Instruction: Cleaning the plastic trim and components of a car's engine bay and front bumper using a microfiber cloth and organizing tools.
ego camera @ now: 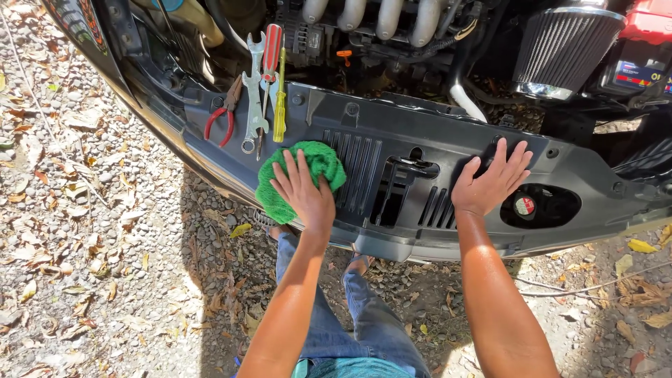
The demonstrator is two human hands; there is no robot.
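Note:
My left hand (302,192) presses flat on a green cloth (323,165) that lies on the black plastic front panel (392,133) of a car's open engine bay. My right hand (492,180) rests flat on the same panel further right, fingers spread, holding nothing. It lies beside a round cap with a red centre (524,205).
Tools lie on the panel's left end: red-handled pliers (221,120), two silver wrenches (254,98), a red-handled screwdriver (270,56) and a yellow screwdriver (280,105). A cone air filter (563,49) and a battery (640,66) sit at the right. Gravel with dry leaves lies below.

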